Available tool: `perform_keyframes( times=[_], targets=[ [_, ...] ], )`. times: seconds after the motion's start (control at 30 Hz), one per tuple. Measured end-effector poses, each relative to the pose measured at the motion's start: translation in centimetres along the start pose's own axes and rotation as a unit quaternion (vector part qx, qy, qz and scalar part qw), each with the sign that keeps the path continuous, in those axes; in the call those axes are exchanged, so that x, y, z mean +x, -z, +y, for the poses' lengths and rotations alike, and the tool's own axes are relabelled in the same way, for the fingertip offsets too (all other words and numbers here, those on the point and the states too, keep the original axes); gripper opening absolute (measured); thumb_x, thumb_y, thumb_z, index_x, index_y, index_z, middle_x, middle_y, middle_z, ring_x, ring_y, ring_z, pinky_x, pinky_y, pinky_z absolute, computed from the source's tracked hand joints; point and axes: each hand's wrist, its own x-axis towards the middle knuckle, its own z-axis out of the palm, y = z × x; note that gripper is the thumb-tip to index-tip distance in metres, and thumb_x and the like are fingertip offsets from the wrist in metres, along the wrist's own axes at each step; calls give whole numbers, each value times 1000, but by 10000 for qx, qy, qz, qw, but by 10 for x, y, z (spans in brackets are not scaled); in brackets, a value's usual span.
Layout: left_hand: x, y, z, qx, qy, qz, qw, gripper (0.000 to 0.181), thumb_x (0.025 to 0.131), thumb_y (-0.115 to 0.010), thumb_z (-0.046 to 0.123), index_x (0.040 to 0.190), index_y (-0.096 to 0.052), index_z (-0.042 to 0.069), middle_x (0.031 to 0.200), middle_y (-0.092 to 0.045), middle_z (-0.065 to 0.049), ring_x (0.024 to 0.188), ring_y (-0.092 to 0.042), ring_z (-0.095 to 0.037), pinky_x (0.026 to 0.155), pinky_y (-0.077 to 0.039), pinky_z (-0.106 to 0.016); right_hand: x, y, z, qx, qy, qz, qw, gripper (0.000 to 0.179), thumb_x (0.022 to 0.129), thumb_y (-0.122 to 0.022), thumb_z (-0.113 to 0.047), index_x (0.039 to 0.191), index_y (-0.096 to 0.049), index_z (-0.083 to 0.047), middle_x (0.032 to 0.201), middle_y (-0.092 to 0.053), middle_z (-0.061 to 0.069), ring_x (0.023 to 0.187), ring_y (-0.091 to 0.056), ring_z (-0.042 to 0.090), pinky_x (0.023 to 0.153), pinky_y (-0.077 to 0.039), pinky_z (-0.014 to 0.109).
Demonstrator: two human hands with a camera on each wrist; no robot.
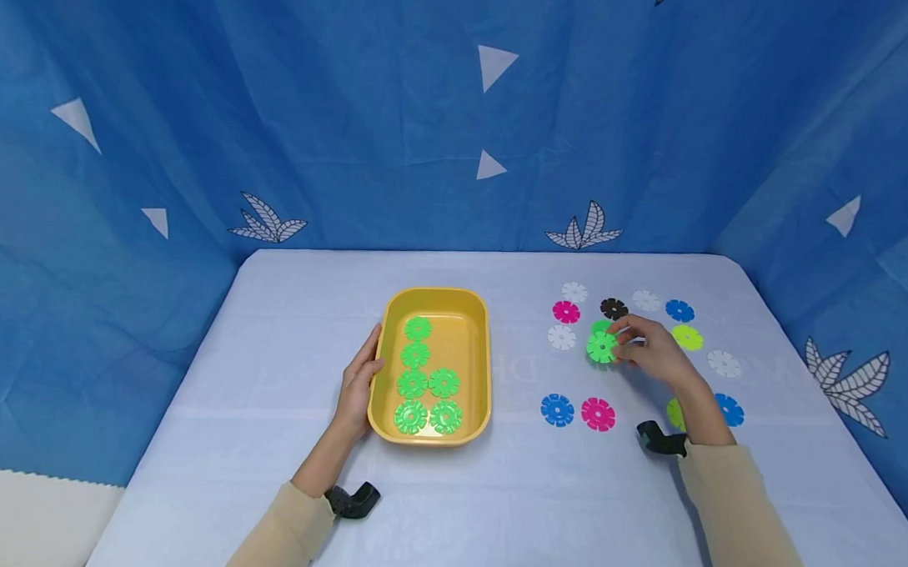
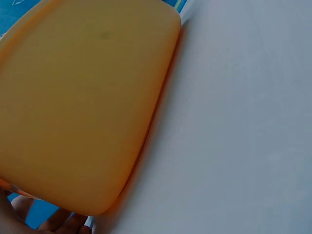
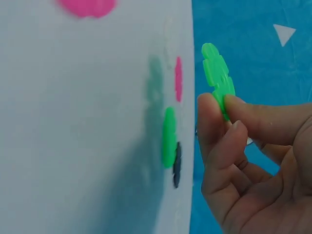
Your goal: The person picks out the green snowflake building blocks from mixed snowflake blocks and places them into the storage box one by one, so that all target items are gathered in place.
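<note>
On the left side of the table my left hand (image 1: 355, 395) grips the left wall of a yellow plastic tray (image 1: 487, 360), thumb at the rim. Several green notched discs (image 1: 413, 385) lie flat inside it. The tray's outer side (image 2: 87, 107) fills much of the left wrist view, with fingers partly hidden at lower left. Further right, my right hand (image 1: 650, 349) pinches a green notched disc (image 1: 600, 348) between thumb and fingertips, raised off the table (image 3: 73, 122) in the right wrist view. Another green disc (image 3: 168, 139) lies on the table, partly covered in the head view.
Around the right hand lie a black disc (image 1: 614, 309), pink discs (image 1: 566, 312) (image 1: 598, 414), blue discs (image 1: 557, 411) (image 1: 680, 311), white discs (image 1: 561, 337) and yellow-green discs (image 1: 687, 337). A blue patterned curtain (image 1: 399, 131) hangs behind the table. Each wrist wears a black mount (image 1: 354, 501).
</note>
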Motion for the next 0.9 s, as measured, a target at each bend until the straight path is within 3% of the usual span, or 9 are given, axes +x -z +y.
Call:
perform_keyframes(
  times=[0.37,0.57,0.7,0.9],
  targets=[
    [1,0,-1,-25,-59,-36,10000,58,101,-33,10,157,-23,22,164,-16,9,151,-10,-9,120,-20,-21,21,-5,-48,315,501,-235,9980,29,91,-64,-5,118,-58,0,105,-57,20,82,-63,25,65,-53,24],
    [-1,0,-1,-16,13,-1,10000,57,102,-33,10,157,-24,24,163,-18,12,151,-11,-6,121,-18,-22,35,-21,-79,468,781,-666,9936,26,91,-61,0,116,-59,-1,103,-56,21,86,-62,41,67,-55,34],
    [-2,-1,0,-62,17,-20,10000,57,102,-33,10,157,-24,24,163,-17,12,151,-11,-6,121,-18,-23,45,-37,-109,397,1000,-989,9893,23,92,-59,2,114,-60,-3,99,-58,19,87,-64,43,71,-57,41],
    [-2,-1,0,-89,20,-3,10000,57,102,-34,10,156,-25,25,163,-18,12,150,-11,-5,121,-19,-21,61,-63,-151,-54,1454,-1512,9777,22,90,-59,5,108,-63,-7,100,-61,15,78,-62,27,70,-58,40]
  ],
)
